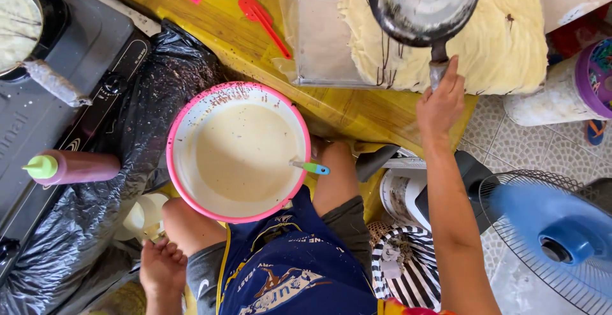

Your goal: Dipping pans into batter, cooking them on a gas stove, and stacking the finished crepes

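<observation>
two hands work apart: the right hand (440, 101) has its fingers clamped on the handle of a small frying pan (424, 3), tipped upside down over the stack of pale crepes (503, 41) on the surface (210, 22), so its blackened underside faces up. the left hand (162, 267) rests with fingers loosely spread, holding nothing, beside the pink batter basin (239, 152).

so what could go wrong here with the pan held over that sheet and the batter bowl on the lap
1. The right hand grips only the handle end of the pan, upturned over the pale sheet; a slip could drop it and dent the sheet.
2. The pink bowl of batter rests on the knees with the left hand off it, so it might tip.
3. The fan runs close to the elbow.
</observation>
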